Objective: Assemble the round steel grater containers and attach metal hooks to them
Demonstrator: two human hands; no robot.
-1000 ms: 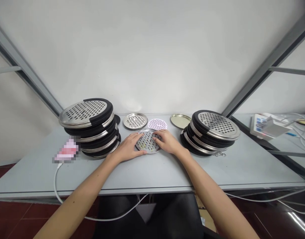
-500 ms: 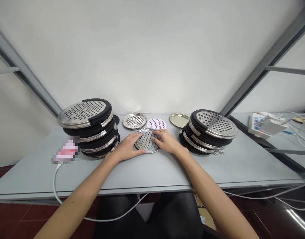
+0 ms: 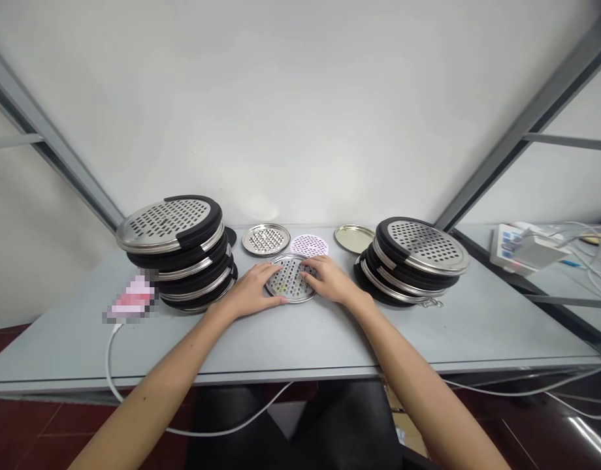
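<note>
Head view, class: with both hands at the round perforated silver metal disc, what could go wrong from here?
The left hand and right hand rest at the round perforated silver metal disc, so skin might scrape if its holes are sharp.
A tall stack of round black and silver discs stands beside the left hand; a bump could tip it.
A white cable hangs off the grey table near the left forearm, where it could snag.
</note>
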